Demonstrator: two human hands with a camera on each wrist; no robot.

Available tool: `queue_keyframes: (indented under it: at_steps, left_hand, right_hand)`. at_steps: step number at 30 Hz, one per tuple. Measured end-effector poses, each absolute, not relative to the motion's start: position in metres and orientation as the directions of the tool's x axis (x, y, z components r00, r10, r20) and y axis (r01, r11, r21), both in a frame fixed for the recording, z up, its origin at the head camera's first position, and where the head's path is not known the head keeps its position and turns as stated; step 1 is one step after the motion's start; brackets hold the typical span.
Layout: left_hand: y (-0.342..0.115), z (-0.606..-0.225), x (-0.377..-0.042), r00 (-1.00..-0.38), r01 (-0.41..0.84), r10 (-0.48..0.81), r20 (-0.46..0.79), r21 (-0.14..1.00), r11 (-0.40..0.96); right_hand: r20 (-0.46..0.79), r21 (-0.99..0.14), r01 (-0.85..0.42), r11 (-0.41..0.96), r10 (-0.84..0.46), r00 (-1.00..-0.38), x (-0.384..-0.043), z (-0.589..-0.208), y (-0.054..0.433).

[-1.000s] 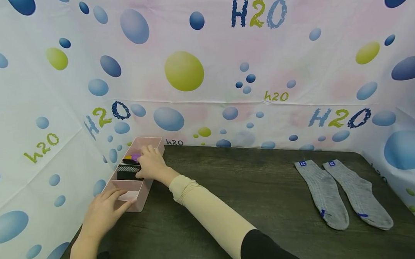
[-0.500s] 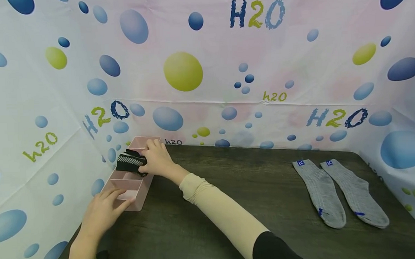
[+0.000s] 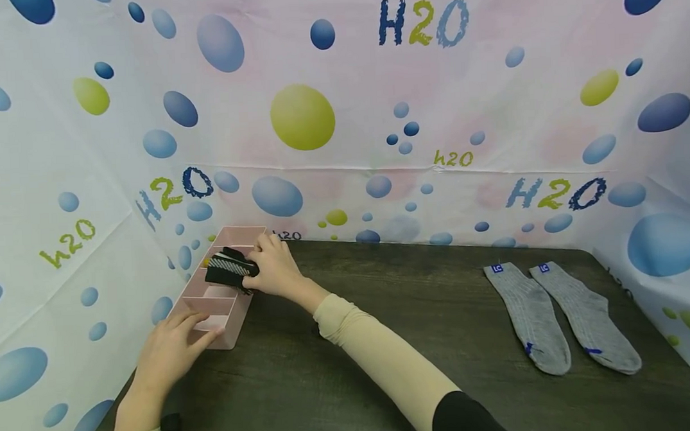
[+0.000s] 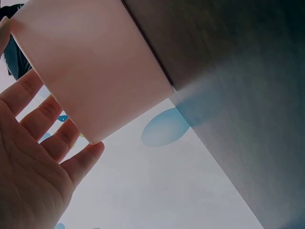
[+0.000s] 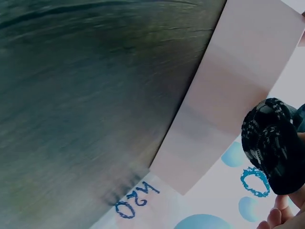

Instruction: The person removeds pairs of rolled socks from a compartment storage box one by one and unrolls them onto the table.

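Observation:
My right hand [image 3: 275,269] pinches a folded bundle of black socks [image 3: 227,268] with a white-patterned band, at the right wall of a pink divided box [image 3: 238,323]. In the right wrist view, the rolled socks [image 5: 271,148] show their black-and-white folds beside the rim. At the box's near end, my left hand [image 3: 165,357] rests spread fingers and thumb on the rim. The left wrist view shows these fingers [image 4: 59,143] fairly straight along the edge of the near wall [image 4: 90,71]. A yellow bit [image 3: 206,263] shows in the box behind the socks.
Two grey socks [image 3: 531,323] with blue marks lie flat, side by side, on the right of the dark wood table [image 3: 383,297]. A white bubble-print sheet [image 3: 368,79] stands behind and to the left, close to the box.
My right hand has lifted the black socks out of their compartment and carried them slightly right, over the box wall. The left hand has stayed at the near end.

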State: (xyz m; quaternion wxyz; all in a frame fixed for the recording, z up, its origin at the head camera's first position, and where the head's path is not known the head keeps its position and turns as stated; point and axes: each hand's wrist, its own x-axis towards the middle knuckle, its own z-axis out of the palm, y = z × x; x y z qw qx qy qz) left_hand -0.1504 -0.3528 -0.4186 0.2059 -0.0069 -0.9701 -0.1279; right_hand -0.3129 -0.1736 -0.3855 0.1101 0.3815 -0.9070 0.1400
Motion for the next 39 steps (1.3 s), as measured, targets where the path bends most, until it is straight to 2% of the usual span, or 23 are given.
queue_keyframes:
  at_steps: [10,20,39]
  left_hand:
    - [-0.354,-0.418,-0.150,-0.927,0.054,-0.049,0.372,0.261,0.964]
    - [-0.357,-0.420,-0.150,-0.939,0.046,-0.052,0.341,0.274,0.961]
    - [-0.356,-0.419,-0.152,-0.939,0.058,-0.037,0.343,0.265,0.963]
  right_hand:
    - [0.278,-0.213,-0.686,0.696,-0.630,-0.726,-0.314,-0.396,-0.152]
    - [0.281,-0.229,-0.687,0.690,-0.629,-0.725,-0.313,-0.401,-0.126]
    - [0.288,-0.334,-0.637,0.695,-0.568,-0.771,-0.304,-0.407,-0.064]
